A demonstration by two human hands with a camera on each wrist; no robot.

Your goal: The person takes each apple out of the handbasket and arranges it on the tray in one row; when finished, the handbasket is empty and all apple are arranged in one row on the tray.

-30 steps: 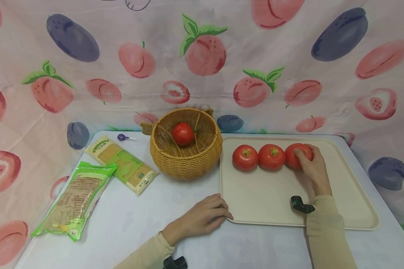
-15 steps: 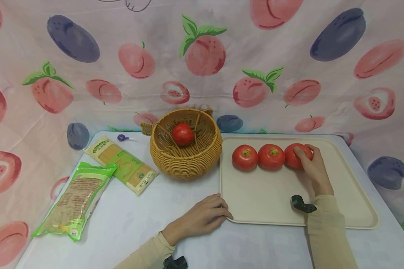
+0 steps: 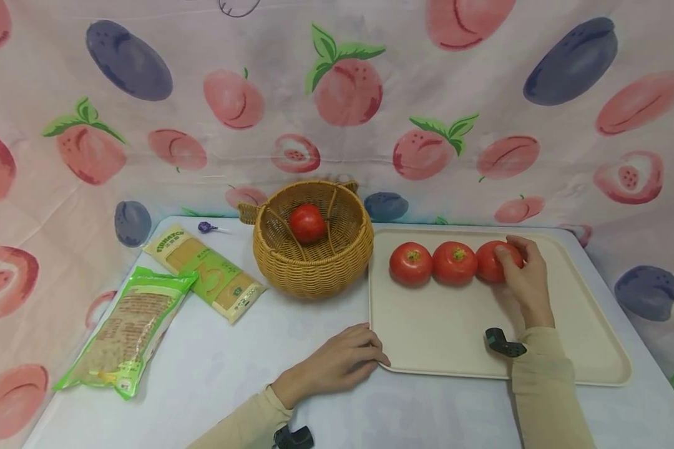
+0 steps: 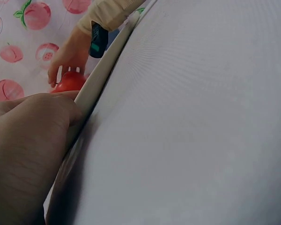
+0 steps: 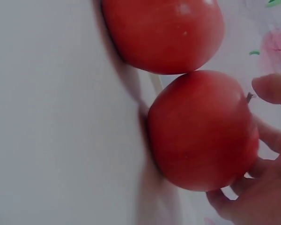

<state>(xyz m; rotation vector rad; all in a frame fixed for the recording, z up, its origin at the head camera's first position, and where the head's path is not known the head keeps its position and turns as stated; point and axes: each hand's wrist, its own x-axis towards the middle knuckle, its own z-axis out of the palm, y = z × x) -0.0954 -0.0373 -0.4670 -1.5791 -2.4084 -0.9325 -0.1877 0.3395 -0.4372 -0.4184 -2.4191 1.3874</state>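
Note:
Three red apples stand in a row along the far part of the beige tray (image 3: pixel 444 337): a left apple (image 3: pixel 411 264), a middle apple (image 3: pixel 455 263) and a right apple (image 3: pixel 491 262). My right hand (image 3: pixel 527 280) is at the right apple. In the right wrist view its fingers touch that apple's (image 5: pixel 201 131) side, while the thumb is lifted just off near the stem. My left hand (image 3: pixel 337 362) rests by the tray's near left corner, relaxed fingertips touching the rim (image 4: pixel 96 84). Another red apple (image 3: pixel 307 224) lies in the wicker basket (image 3: pixel 314 274).
Left of the basket lie a flat pack of noodles (image 3: pixel 205 271), a green-edged plastic bag of brownish food (image 3: pixel 129 330) and a small purple lollipop (image 3: pixel 205 227). A fruit-patterned cloth (image 3: pixel 236 162) hangs behind the white table (image 3: pixel 224 368).
My right thumb has drawn slightly right, away from the right apple's top. The apples, tray, basket and left hand keep their places; the head view shifts slightly.

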